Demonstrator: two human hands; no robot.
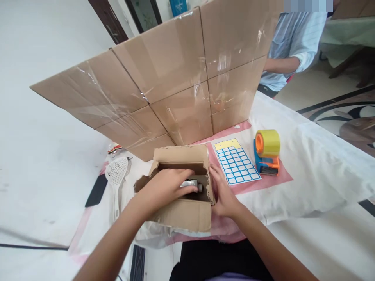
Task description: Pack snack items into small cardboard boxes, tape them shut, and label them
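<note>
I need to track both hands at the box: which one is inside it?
The left hand, inside the cardboard box and touching the silver object; the right hand instead rests against the box's outer side.

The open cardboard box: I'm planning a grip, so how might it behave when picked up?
The box likely keeps its shape yet could dent, being cardboard. Its folded-out flaps may bend if used as handles. Unless held, the silver item inside might slide on tilting.
</note>
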